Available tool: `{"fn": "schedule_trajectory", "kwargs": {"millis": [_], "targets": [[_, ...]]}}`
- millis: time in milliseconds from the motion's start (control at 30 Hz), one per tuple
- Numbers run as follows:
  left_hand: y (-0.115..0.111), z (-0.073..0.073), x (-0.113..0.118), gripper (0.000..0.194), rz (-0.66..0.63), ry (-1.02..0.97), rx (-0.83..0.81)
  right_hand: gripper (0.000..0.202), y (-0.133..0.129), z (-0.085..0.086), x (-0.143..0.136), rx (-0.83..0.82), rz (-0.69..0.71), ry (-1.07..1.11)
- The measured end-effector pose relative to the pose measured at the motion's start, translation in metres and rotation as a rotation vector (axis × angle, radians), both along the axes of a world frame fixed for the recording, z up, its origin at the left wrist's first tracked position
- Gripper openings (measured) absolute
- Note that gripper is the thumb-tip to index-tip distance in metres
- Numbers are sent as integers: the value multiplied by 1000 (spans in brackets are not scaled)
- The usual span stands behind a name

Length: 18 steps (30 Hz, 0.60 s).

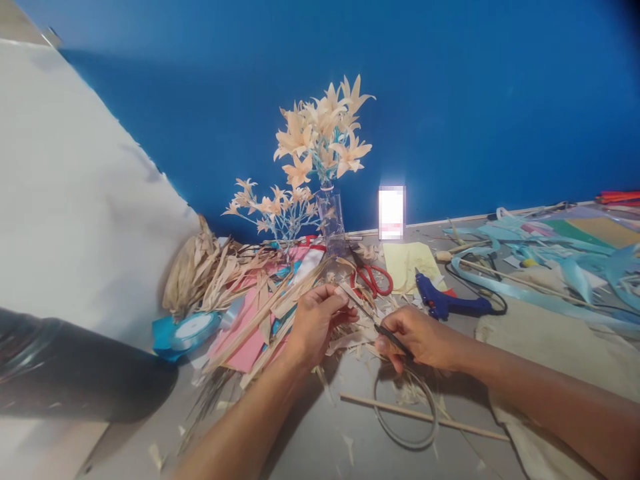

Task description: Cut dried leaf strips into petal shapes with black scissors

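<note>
My right hand (417, 337) is closed around scissors (395, 339) with dark handles, their narrow blades pointing up and left. My left hand (320, 317) pinches a small pale strip, seemingly dried husk, right by the blade tips; the fingers partly hide it. Under both hands lie pale husk scraps (350, 341). Just beyond them are red-handled scissors (377, 280). A blue glue gun (445, 300) lies past my right hand. Below that hand, a grey ring (434, 417) rests by a thin wooden stick (470, 425).
Pale artificial flowers (325, 127) stand in a clear bottle (331, 217) against the blue wall. Dried husks (193, 280) and a blue ribbon roll (195, 330) lie left. Light-blue ribbons (530, 293) and beige cloth (560, 360) cover the right. A black cylinder (85, 367) juts in at lower left.
</note>
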<state>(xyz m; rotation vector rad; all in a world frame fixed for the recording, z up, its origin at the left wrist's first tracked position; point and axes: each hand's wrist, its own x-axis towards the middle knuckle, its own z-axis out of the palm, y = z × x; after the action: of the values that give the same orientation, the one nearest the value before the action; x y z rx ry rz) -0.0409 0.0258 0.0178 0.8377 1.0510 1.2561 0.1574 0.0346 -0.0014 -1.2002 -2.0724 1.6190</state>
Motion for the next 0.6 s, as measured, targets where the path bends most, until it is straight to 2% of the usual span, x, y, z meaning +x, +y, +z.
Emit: {"fn": "schedule_trajectory", "kwargs": {"millis": [167,300,467,600], "targets": [[0,-2,-1,14,-19,20,-5,47,0,-3,2,26,5,0],[0,-4,-3,16,-31,32,-12,44,1,-10,0,-51,-33,81],[-1,-5,-2,18,-99,21,-53,35,4,-5,-5,-87,-241,303],[-5,-10,6,15,-135,93,-7,39,3,3,-7,-45,-367,403]]}}
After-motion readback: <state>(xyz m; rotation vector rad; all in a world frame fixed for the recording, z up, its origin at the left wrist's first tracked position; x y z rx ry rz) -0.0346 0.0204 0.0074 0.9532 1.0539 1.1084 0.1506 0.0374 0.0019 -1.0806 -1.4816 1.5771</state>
